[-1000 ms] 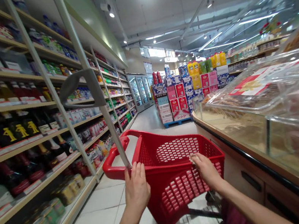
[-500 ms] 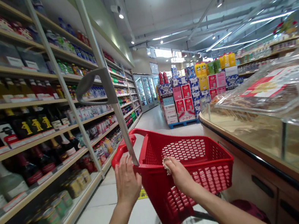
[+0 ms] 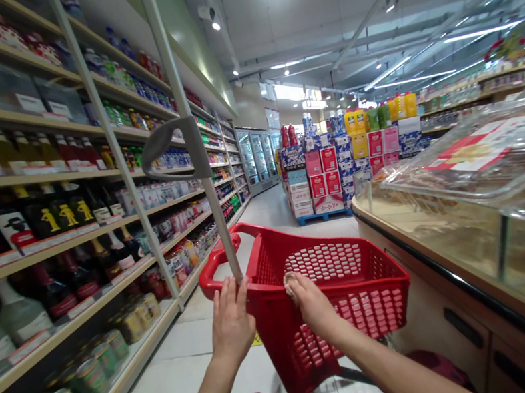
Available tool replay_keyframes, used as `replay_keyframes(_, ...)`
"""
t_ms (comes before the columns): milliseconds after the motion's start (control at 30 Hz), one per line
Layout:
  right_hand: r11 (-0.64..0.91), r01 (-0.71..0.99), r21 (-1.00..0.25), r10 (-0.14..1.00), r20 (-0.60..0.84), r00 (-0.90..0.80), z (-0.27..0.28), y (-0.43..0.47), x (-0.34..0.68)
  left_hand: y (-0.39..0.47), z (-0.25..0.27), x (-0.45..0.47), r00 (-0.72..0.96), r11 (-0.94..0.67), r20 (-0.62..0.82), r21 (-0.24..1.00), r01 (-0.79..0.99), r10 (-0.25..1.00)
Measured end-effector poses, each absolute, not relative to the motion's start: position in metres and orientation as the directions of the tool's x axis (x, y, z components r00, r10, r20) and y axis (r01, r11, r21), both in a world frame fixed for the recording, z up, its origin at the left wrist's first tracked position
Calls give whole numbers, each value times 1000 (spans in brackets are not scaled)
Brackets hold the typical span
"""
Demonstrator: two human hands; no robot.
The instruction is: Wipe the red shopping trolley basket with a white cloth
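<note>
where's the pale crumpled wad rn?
Head view, lower half, just right of centre: the pale crumpled wad is in the person's right hand, at the near rim of the red basket.

We count in view: our hands (image 3: pixel 233 327), two | red cart (image 3: pixel 276 346), one | pale wad (image 3: pixel 288 282), one | yellow-figured bottles (image 3: pixel 66 217), three | black counter handles (image 3: pixel 463 327), two | blue pallet (image 3: pixel 324 217), one
</note>
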State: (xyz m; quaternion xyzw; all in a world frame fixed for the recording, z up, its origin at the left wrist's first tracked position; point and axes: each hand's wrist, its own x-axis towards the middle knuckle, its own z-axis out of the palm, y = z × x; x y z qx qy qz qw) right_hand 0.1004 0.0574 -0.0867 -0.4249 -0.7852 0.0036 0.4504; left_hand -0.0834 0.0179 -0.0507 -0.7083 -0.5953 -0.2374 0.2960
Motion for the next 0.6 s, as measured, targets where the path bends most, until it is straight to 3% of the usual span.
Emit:
replay_keyframes(100,595,693,-406,699,687,-197,-89,57,107,18,-51,-80,174,-110,697,-135,985,696)
replay_keyframes(300,684,647,-336,620,736,-274,-80,54,74,9,-49,-65,150,-68,723,-142,988,674)
replay_keyframes(400,601,716,-355,675,706,-216,-95,61,115,7,-52,-52,204,-128,716,-159,979,668)
replay_keyframes(600,425,840,-338,737,667,-105,-121,69,194,21,-63,-19,298,-240,571,-176,955,765)
